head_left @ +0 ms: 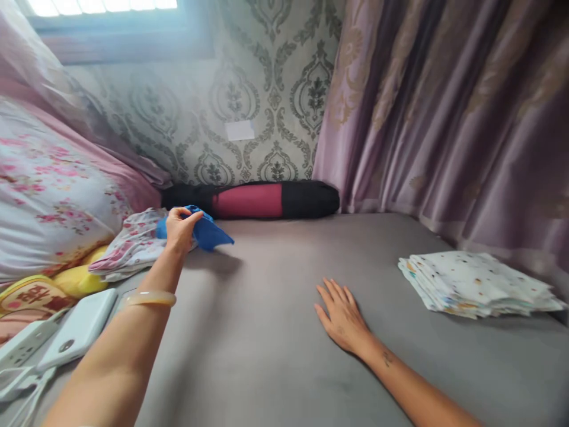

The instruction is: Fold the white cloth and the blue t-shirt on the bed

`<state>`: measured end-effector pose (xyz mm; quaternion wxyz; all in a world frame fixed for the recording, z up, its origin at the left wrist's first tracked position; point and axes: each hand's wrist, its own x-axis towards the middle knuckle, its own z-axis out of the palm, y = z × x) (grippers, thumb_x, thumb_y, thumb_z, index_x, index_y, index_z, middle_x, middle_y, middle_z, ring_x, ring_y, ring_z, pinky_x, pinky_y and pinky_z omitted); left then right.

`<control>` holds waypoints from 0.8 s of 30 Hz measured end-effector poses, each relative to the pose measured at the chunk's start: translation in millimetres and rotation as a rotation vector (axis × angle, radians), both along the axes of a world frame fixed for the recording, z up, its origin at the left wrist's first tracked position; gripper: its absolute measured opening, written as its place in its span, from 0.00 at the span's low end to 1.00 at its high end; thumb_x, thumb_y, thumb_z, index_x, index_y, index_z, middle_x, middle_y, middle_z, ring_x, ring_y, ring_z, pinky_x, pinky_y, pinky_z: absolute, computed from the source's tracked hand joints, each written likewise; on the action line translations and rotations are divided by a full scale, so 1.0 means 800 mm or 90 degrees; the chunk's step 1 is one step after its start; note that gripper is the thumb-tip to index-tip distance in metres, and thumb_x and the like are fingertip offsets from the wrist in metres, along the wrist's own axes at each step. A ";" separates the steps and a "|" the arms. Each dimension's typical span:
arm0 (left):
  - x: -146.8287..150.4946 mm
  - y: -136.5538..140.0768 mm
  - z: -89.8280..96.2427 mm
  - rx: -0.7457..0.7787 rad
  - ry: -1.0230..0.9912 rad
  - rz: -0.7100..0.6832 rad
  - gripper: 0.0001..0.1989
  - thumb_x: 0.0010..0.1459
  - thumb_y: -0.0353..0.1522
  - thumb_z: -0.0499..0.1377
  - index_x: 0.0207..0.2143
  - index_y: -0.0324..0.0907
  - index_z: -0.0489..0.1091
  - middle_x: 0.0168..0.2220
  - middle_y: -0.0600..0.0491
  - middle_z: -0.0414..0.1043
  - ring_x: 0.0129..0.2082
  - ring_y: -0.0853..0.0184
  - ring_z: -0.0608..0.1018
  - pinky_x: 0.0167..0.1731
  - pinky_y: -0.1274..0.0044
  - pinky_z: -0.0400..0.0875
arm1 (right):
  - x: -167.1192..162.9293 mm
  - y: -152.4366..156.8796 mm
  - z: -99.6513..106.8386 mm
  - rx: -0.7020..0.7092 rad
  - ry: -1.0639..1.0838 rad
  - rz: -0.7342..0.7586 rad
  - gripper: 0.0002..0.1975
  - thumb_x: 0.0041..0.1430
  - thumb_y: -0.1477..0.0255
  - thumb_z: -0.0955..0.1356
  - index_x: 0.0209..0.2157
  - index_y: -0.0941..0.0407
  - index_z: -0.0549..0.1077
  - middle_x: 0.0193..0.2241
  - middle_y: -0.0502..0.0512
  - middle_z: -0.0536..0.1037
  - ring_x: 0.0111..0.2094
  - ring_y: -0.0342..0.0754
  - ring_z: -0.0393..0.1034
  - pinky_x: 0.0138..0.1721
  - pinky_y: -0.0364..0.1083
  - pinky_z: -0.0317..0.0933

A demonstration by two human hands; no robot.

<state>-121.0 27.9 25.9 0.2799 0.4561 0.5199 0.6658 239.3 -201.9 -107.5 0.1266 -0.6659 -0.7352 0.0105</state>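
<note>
Pinched in the fingers of my left hand (181, 228) is a blue cloth (211, 232), whose pointed corner hangs to the right above the grey sheet (267, 332). What kind of cloth it is cannot be made out. Just behind and left of that hand lies a crumpled white cloth with a pink pattern (137, 240). My right hand (340, 314) rests palm down on the sheet, fingers stretched out, holding nothing. Farther right sits a folded stack of white printed cloths (471, 281), apart from my right hand.
A black and red long bag (253, 200) lies along the wall. On the left are a floral pillow (57, 196), a yellow plush item (80, 279), a white power bank (80, 329) and a power strip (26, 350) with cables. Purple curtains (427, 118) hang at the right.
</note>
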 end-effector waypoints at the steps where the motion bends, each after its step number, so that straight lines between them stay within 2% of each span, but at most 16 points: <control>1: 0.016 -0.007 -0.001 -0.006 -0.037 -0.038 0.18 0.35 0.32 0.64 0.28 0.44 0.59 0.20 0.63 0.58 0.19 0.74 0.63 0.21 0.81 0.57 | -0.001 -0.001 0.002 -0.008 0.004 0.000 0.27 0.67 0.61 0.55 0.61 0.58 0.62 0.64 0.63 0.57 0.65 0.57 0.47 0.64 0.60 0.41; 5: 0.072 -0.041 -0.002 -0.041 -0.131 -0.165 0.15 0.33 0.29 0.59 0.28 0.43 0.61 0.20 0.62 0.62 0.19 0.73 0.67 0.21 0.82 0.60 | 0.000 -0.004 0.006 -0.034 0.031 0.006 0.27 0.67 0.61 0.56 0.62 0.58 0.61 0.65 0.64 0.56 0.66 0.57 0.44 0.64 0.60 0.39; 9: 0.109 -0.078 0.005 -0.091 -0.165 -0.301 0.14 0.33 0.27 0.56 0.29 0.42 0.63 0.21 0.60 0.64 0.19 0.73 0.67 0.19 0.82 0.60 | 0.009 0.000 0.008 -0.066 0.083 0.013 0.26 0.65 0.62 0.59 0.61 0.58 0.62 0.64 0.64 0.56 0.66 0.56 0.44 0.64 0.61 0.38; 12: 0.128 -0.100 0.016 -0.094 -0.186 -0.416 0.13 0.34 0.26 0.55 0.28 0.42 0.63 0.22 0.59 0.65 0.19 0.73 0.67 0.20 0.81 0.62 | 0.016 0.010 0.020 -0.067 0.189 0.030 0.24 0.63 0.67 0.61 0.59 0.57 0.64 0.61 0.63 0.63 0.63 0.54 0.54 0.63 0.58 0.46; 15: 0.146 -0.120 0.033 -0.098 -0.174 -0.531 0.11 0.36 0.26 0.55 0.28 0.42 0.63 0.22 0.58 0.64 0.18 0.72 0.67 0.20 0.80 0.63 | 0.018 0.020 0.047 0.020 0.331 0.050 0.23 0.61 0.70 0.62 0.58 0.56 0.65 0.57 0.62 0.68 0.59 0.51 0.61 0.60 0.54 0.53; 18: 0.164 -0.143 0.056 -0.082 -0.151 -0.625 0.09 0.37 0.26 0.55 0.27 0.42 0.62 0.22 0.56 0.64 0.19 0.71 0.67 0.20 0.79 0.64 | 0.011 0.022 0.087 0.119 0.429 0.088 0.26 0.59 0.69 0.65 0.59 0.56 0.62 0.58 0.61 0.66 0.60 0.51 0.60 0.61 0.54 0.53; 21: 0.179 -0.169 0.080 -0.049 -0.160 -0.678 0.08 0.38 0.27 0.54 0.25 0.42 0.60 0.21 0.56 0.61 0.19 0.70 0.67 0.19 0.79 0.63 | 0.000 0.015 0.123 0.134 0.497 0.156 0.32 0.56 0.66 0.69 0.61 0.53 0.58 0.61 0.59 0.63 0.61 0.50 0.57 0.62 0.53 0.52; 24: 0.186 -0.190 0.099 -0.029 -0.194 -0.659 0.07 0.42 0.29 0.55 0.25 0.43 0.57 0.20 0.57 0.57 0.17 0.71 0.65 0.17 0.80 0.62 | -0.012 0.010 0.138 0.075 0.553 0.257 0.33 0.55 0.64 0.71 0.60 0.51 0.60 0.57 0.57 0.68 0.59 0.49 0.61 0.61 0.52 0.54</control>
